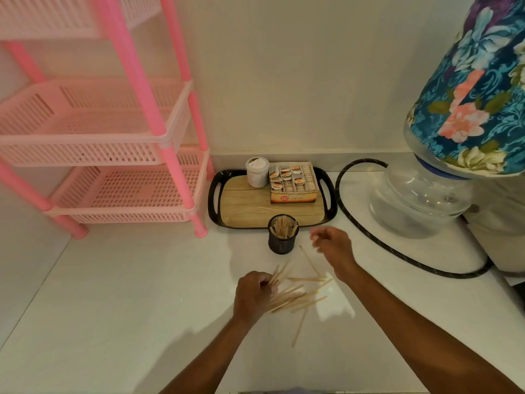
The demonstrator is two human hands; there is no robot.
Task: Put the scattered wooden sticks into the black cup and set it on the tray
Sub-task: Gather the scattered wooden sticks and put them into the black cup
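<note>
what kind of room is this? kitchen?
Probably a home kitchen or pantry corner. A white counter holds a water dispenser bottle under a floral cover, a serving tray with a box of sachets, and a pink plastic rack.

I am facing a plain cream wall (284,66), warm light reflecting off my white countertop (113,294), pink basket rack (93,123) standing left, floral-covered water bottle (454,123) sitting right.

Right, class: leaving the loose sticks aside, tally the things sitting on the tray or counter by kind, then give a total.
Tray: 1
Black cup: 1
White jar: 1
Box of packets: 1
Pink rack: 1
Water bottle: 1
Hose: 1
Total: 7
</note>
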